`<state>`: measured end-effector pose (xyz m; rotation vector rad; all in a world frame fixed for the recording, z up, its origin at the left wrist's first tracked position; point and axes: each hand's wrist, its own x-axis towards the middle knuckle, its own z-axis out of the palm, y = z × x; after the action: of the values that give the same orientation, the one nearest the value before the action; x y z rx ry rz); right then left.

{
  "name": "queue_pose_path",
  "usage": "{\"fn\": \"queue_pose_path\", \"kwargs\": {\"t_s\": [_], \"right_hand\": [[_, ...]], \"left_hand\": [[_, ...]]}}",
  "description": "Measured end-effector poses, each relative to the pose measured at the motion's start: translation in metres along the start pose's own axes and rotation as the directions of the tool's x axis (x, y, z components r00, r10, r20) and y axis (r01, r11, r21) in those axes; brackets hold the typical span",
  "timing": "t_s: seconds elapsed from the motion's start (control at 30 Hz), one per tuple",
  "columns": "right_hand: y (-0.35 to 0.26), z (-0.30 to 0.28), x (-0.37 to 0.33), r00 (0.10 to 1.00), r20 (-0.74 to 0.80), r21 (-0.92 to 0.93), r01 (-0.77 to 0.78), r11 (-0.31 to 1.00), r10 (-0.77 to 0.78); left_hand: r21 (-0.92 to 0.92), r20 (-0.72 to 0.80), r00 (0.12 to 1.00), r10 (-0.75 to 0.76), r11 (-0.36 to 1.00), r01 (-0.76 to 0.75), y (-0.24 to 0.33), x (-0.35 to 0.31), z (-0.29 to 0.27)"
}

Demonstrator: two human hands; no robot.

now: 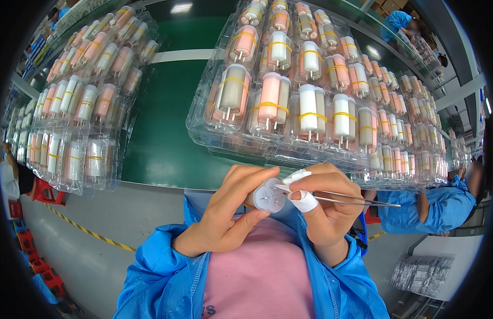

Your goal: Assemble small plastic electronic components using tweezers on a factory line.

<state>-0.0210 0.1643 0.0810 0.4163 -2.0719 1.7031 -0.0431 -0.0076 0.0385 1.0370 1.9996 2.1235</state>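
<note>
In front of my chest, my left hand (228, 210) grips a bundle of cylinders with a round, pale translucent end cap (268, 196). The cap faces up at me and shows thin pins on its face. My right hand (331, 207), with white wraps on its thumb and a fingertip, is closed on metal tweezers (352, 199). Their tips are at the cap's right side; whether they touch a pin is too small to tell. The other end of the tweezers sticks out to the right. My fingers hide most of the bundle's body.
Clear plastic trays (204, 125) of pink, white and grey cylinder bundles with yellow rubber bands stand on the green table (166, 106). More stacked trays (111, 165) rise at the left. A co-worker in blue (406, 212) is close on the right. Red stools (49, 194) stand at the left.
</note>
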Motion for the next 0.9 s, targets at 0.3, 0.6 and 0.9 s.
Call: {"fn": "queue_pose_path", "kwargs": {"t_s": [0.3, 0.6, 0.9], "right_hand": [[-0.002, -0.001, 0.008, 0.996, 0.068, -0.151, 0.07, 0.986, -0.06], [-0.009, -0.002, 0.019, 0.963, 0.233, -0.35, 0.21, 0.913, -0.132], [-0.006, -0.013, 0.002, 0.984, -0.151, 0.192, -0.067, 0.979, 0.097]], "left_hand": [[0.016, -0.028, 0.999, -0.039, 0.999, 0.04, 0.0, -0.001, 0.002], [0.435, 0.082, 0.985, 0.149, 0.884, -0.17, -0.005, 0.008, -0.002], [-0.05, 0.108, 0.99, -0.088, 0.994, 0.094, 0.004, 0.004, -0.009]]}}
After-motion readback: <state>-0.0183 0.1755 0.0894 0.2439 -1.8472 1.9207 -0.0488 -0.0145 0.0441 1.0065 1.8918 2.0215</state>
